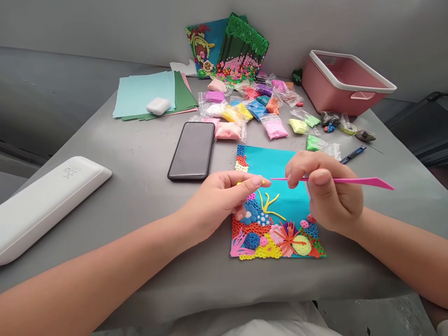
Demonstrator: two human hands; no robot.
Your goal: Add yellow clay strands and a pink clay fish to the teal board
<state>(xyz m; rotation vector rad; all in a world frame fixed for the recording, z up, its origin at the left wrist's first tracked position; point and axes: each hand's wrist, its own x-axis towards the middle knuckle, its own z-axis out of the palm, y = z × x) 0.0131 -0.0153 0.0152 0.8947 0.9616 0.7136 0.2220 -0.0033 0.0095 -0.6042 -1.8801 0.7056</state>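
Observation:
My left hand [219, 198] pinches a small bit of yellow clay [263, 182] between thumb and forefinger. My right hand [331, 196] grips a pink clay modelling tool [367, 181], its thin tip pointing left, close by the left fingertips. Both hands are above a blue card [269, 161] that lies on the table. Clay shapes cover the card's lower part and left edge: yellow branching strands [268, 203], an orange spiky tuft [289, 238], a dark blue ball [252, 241] and a pale yellow disc [302, 245]. My hands hide some of the card.
Behind the card lie a phone [192, 151] and several bags of coloured clay [275, 128]. A pink basket [336, 95] stands back right, a blue cutter [353, 154] nearer. Coloured paper [143, 93] with a white case [158, 106] and a white device [52, 205] are left. Finished pictures [241, 46] lean behind.

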